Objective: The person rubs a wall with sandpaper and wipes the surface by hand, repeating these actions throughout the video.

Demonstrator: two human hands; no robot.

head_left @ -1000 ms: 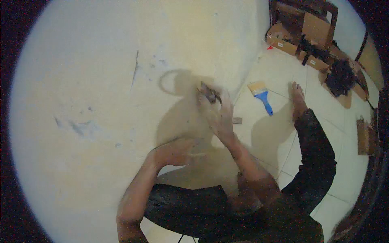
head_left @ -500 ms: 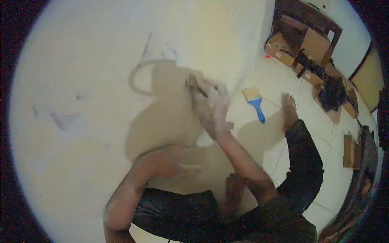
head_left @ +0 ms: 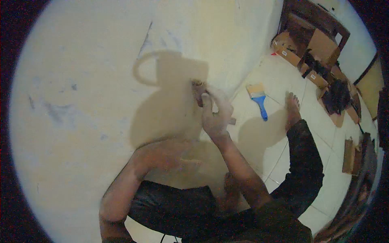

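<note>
My right hand [head_left: 216, 115] is dusty white and closed around a small reddish-brown piece of what looks like folded sandpaper [head_left: 198, 94]. The piece lies against the pale wall [head_left: 81, 154], thumb on its near side. Lower down, my left hand [head_left: 180, 154] reaches across above my left knee, close to the wall, with its fingers stretched out and holding nothing visible. Its fingertips look blurred. Shadows of my head and arms fall on the wall around both hands.
A wide paintbrush with a blue handle [head_left: 261, 106] lies on the tiled floor [head_left: 320, 148] right of my right hand. My bare foot [head_left: 292, 107] is beside it. Cardboard boxes [head_left: 289, 54] stand at the back right, and a small brown carton [head_left: 351, 157] farther right.
My right hand has turned and slid slightly down along the wall, still gripping the brown piece. My left hand has barely moved. The view has shifted a little.
</note>
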